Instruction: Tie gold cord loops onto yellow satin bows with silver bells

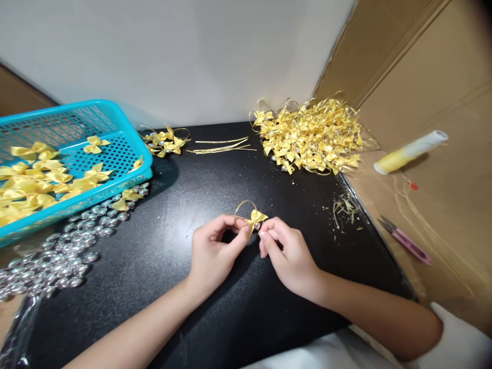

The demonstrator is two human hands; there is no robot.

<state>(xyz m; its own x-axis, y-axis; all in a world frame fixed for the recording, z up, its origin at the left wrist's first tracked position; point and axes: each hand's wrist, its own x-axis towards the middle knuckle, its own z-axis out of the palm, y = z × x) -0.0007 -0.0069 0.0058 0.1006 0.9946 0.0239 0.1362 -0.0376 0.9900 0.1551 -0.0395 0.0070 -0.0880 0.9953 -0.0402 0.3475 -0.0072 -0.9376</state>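
Plain white wall [184,56] behind; black speckled tabletop [184,215] glossy under overhead light; brown cardboard panels [434,77] at right.

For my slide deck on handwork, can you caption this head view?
Both hands, left hand and right hand, pinch a yellow ribbon bow with a gold loop above a black table.

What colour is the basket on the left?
Turquoise blue basket, seen in the head view.

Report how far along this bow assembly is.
Done: a large pile of finished bows with gold loops sits at the back, plus a small cluster. In hand: left hand and right hand pinch one yellow bow with a loop. Left: plain bows in the blue basket, silver beads, cut gold cords.
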